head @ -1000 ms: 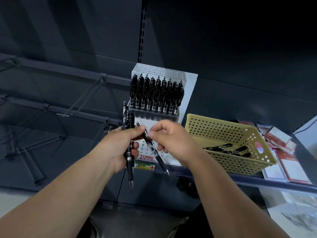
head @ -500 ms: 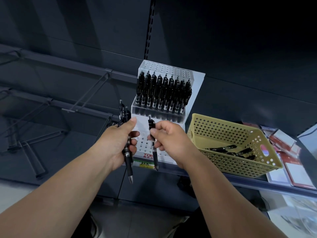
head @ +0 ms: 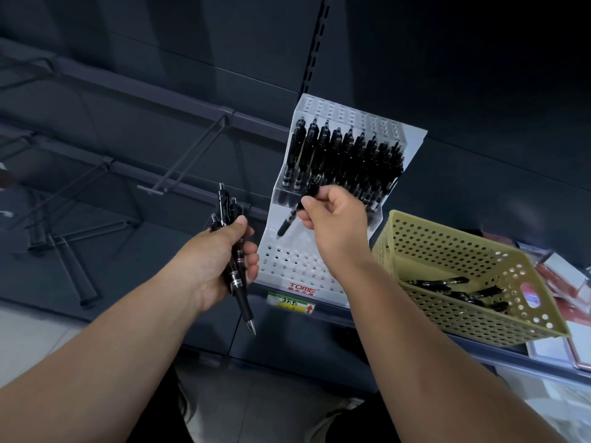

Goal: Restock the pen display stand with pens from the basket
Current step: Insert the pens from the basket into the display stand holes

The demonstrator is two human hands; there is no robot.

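A white stepped pen display stand (head: 289, 260) stands on the shelf, its upper tier packed with several black pens (head: 345, 161) and its lower holed tier bare. My left hand (head: 217, 260) grips a bundle of black pens (head: 235, 257), tips down, left of the stand. My right hand (head: 335, 225) pinches a single black pen (head: 289, 217), tilted with its tip down-left over the lower tier. A yellow perforated basket (head: 447, 251) to the right of the stand holds several loose black pens (head: 460, 290).
Dark shelf backing and bare metal hooks (head: 179, 174) fill the left side. Reddish packaged goods (head: 563, 270) lie on the shelf right of the basket. A green price label (head: 291, 303) sits on the shelf edge under the stand.
My right hand has pulled one pen from the left hand's bundle and lifted it up and to the right, over the stand's lower tier. The left hand stays put with its bundle.
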